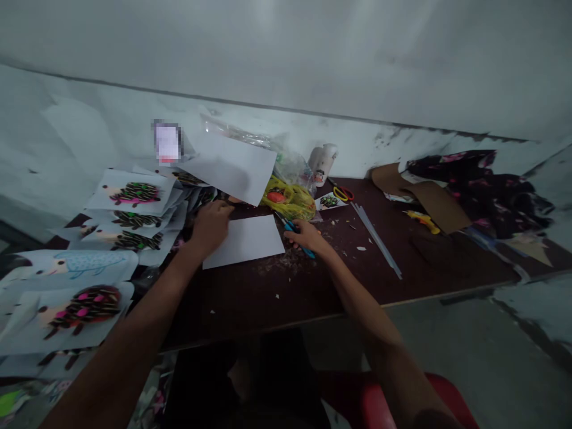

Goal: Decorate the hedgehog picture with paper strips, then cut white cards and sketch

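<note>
Forearms (379, 332) nearest; right of the lower white sheet (250, 239), right hand (306, 235), fingers clamping blue scissors (308, 252); at its left, left hand (210, 228), fingers' grip unclear.

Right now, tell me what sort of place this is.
Probably a craft workspace: the right hand holds blue-handled scissors, white paper hedgehog pictures lie piled, and pale scraps litter the dark-brown table.

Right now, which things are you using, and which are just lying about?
In use, it seems:
blue scissors, in the right hand
white sheet, between the hands

Probably just lying about:
red-yellow scissors
clear sticks
dark cloth
</note>
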`<action>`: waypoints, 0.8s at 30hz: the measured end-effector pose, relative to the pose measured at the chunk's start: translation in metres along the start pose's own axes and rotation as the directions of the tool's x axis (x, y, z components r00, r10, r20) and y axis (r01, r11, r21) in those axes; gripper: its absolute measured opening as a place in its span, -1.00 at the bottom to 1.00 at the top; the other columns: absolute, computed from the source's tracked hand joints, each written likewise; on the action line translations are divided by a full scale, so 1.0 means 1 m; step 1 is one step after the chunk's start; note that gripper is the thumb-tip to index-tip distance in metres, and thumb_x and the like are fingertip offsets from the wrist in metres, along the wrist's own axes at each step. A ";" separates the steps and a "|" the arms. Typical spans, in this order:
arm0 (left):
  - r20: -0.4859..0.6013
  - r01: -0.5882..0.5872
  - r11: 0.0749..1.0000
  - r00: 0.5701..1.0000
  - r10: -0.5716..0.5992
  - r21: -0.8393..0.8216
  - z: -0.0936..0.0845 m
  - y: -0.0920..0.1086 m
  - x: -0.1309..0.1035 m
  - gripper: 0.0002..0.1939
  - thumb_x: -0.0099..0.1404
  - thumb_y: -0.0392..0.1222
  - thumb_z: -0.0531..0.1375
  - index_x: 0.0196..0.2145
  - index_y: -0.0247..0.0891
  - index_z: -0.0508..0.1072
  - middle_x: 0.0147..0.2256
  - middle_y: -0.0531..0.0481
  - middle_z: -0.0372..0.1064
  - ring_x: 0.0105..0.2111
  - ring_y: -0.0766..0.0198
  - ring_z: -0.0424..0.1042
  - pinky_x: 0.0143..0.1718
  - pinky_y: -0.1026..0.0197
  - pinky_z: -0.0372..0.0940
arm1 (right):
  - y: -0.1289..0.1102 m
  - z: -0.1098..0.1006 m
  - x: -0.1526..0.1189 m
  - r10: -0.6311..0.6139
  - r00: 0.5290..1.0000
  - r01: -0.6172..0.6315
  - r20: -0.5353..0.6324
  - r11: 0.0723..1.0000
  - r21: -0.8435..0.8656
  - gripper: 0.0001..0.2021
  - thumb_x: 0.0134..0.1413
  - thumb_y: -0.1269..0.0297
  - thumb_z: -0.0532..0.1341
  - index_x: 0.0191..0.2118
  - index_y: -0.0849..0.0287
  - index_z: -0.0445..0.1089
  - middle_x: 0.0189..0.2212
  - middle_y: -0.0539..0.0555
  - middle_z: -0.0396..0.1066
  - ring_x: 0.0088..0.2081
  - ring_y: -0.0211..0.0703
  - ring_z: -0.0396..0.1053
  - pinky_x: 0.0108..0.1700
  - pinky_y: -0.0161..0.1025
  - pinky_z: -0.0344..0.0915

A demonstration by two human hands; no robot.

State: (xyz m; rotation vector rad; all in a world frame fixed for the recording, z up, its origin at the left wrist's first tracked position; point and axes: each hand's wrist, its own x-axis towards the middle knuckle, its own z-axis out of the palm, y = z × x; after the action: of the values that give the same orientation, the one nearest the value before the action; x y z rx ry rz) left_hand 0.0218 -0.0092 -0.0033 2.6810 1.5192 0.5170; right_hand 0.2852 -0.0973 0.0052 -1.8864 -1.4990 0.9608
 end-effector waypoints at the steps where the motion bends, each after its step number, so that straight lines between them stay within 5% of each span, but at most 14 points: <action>1: 0.038 -0.082 0.996 0.996 0.083 -0.027 0.004 0.010 -0.005 -0.58 0.39 -0.30 0.04 0.13 -0.33 0.50 0.18 -0.26 0.40 0.21 -0.01 0.33 0.30 -0.02 0.18 | 0.000 -0.001 0.000 -0.019 1.000 0.018 -0.021 0.997 -0.075 -0.93 0.16 0.28 0.24 -0.30 0.14 0.35 -0.58 -0.10 0.39 -0.57 -0.26 0.35 -0.48 -0.35 0.27; 3: 0.119 -0.115 0.992 0.986 0.120 -0.052 0.014 0.027 -0.014 -0.52 0.46 -0.13 0.04 0.26 -0.28 0.39 0.29 -0.28 0.28 0.30 -0.08 0.25 0.31 -0.08 0.16 | 0.001 -0.002 0.001 -0.059 0.996 0.041 -0.067 0.970 -0.240 -0.89 0.17 0.23 0.25 -0.25 0.15 0.40 -0.52 -0.04 0.44 -0.47 -0.18 0.42 -0.38 -0.32 0.30; 5: 0.174 -0.016 1.000 0.985 0.016 -0.001 0.023 0.038 -0.021 -0.42 0.48 -0.02 0.01 0.35 -0.31 0.26 0.35 -0.37 0.17 0.34 -0.22 0.17 0.29 -0.23 0.14 | 0.003 -0.003 0.002 -0.091 0.990 0.045 -0.105 0.925 -0.378 -0.85 0.18 0.21 0.25 -0.22 0.17 0.45 -0.40 0.05 0.51 -0.33 -0.09 0.47 -0.27 -0.27 0.31; 8: 0.180 0.020 0.999 0.983 -0.026 0.038 0.026 0.037 -0.019 -0.43 0.50 -0.07 -0.07 0.34 -0.40 0.26 0.32 -0.41 0.21 0.32 -0.18 0.21 0.28 -0.18 0.17 | 0.004 -0.002 0.003 -0.108 0.987 0.038 -0.120 0.877 -0.479 -0.80 0.18 0.18 0.23 -0.19 0.19 0.49 -0.27 0.13 0.54 -0.20 0.00 0.48 -0.17 -0.23 0.31; 17: 0.281 0.063 0.989 0.955 -0.099 0.136 0.002 0.023 0.014 -0.65 0.28 -0.18 0.15 -0.03 -0.34 0.54 0.05 -0.38 0.44 0.12 -0.22 0.39 0.09 -0.14 0.32 | 0.010 0.001 0.007 -0.109 0.986 0.040 -0.128 0.892 -0.451 -0.77 0.19 0.16 0.22 -0.20 0.21 0.51 -0.29 0.13 0.53 -0.25 -0.04 0.45 -0.20 -0.26 0.24; 22: 0.383 0.127 0.990 0.919 -0.091 -0.069 0.003 0.007 0.029 -0.70 0.13 -0.26 0.23 -0.14 -0.28 0.54 -0.11 -0.19 0.55 -0.10 -0.02 0.51 -0.12 0.10 0.37 | 0.016 0.001 0.011 -0.143 0.980 0.072 -0.139 0.904 -0.421 -0.81 0.15 0.17 0.26 -0.24 0.20 0.50 -0.32 0.11 0.52 -0.27 -0.07 0.43 -0.24 -0.28 0.22; 24: 0.341 0.099 0.988 0.938 -0.053 -0.121 0.005 0.001 0.032 -0.72 0.13 -0.35 0.17 -0.18 -0.30 0.54 -0.20 -0.15 0.56 -0.20 0.06 0.52 -0.19 0.15 0.36 | 0.017 0.001 0.011 -0.142 0.980 0.074 -0.137 0.909 -0.411 -0.82 0.15 0.19 0.27 -0.25 0.19 0.49 -0.33 0.10 0.52 -0.28 -0.08 0.43 -0.24 -0.28 0.22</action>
State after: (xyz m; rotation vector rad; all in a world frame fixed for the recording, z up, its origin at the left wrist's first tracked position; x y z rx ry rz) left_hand 0.0389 0.0176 0.0013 2.4374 1.4250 0.1393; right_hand 0.2958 -0.0906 -0.0111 -2.0740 -1.7808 0.4503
